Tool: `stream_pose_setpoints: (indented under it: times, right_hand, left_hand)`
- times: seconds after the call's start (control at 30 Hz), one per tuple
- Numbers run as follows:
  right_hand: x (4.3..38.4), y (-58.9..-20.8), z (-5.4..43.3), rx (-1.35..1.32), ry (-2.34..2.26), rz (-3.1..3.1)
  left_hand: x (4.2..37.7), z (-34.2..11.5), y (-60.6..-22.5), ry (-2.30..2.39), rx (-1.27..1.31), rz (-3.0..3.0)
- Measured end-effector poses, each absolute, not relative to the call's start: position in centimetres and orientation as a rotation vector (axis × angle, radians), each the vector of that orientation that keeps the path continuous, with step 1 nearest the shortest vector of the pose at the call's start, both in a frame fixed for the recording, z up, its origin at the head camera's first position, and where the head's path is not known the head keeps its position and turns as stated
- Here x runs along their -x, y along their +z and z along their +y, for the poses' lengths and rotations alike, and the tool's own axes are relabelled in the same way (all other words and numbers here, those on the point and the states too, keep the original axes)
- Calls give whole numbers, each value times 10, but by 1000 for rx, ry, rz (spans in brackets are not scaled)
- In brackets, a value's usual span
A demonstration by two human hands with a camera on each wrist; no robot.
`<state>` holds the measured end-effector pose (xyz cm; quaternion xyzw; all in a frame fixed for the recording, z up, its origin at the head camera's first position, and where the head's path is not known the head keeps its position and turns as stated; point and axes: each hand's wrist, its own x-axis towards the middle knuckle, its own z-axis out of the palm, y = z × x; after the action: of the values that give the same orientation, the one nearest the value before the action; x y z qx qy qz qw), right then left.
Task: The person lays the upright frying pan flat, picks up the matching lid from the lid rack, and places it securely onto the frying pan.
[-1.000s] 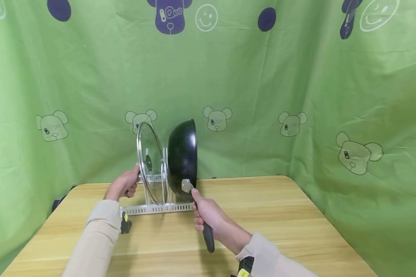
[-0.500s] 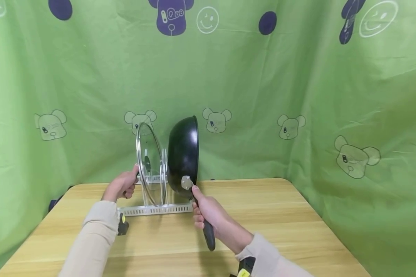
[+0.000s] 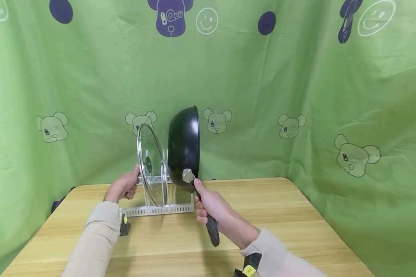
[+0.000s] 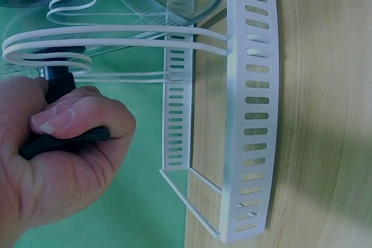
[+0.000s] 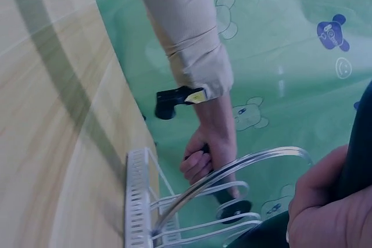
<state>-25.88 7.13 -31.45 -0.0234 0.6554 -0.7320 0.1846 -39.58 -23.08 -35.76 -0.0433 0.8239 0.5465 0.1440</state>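
Fingers (image 4: pixel 107 111) grip black handles (image 3: pixel 213 232): left hand (image 3: pixel 125 185) likely steadies the clear round glass lid (image 3: pixel 154 148) upright in a slotted white metal rack (image 4: pixel 233 120), right hand (image 3: pixel 213 206) holds the deep black metal wok (image 3: pixel 183 144) edge-on alongside

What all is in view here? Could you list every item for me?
Table: one, light wood, foreground.
Cloth backdrop: pieces uncountable, green with purple and white prints, behind and beside the table.
Rack: one, white, on the table.
Glass lid: one, clear with shiny rim, on edge in the rack.
Pan: one, black, at the rack's right end.
Wrist cameras: two, black with yellow labels, one per wrist.
Sleeves: two, beige, on the arms.
Left hand: one, bare, gripping the lid's black handle.
Right hand: one, bare, gripping the pan's black handle.
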Motion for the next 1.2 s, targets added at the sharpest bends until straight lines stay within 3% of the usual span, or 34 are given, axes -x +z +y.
stream_pose_setpoints:
  times: [0.53,1.2]
  right_hand:
    - [247,-259,82,127,-2035,1820]
    - [239,-224,106,168,-2090,1680]
  left_hand:
    - [397,-230,-356,1588,142,2368]
    - [396,-231,-358,1578,134,2372]
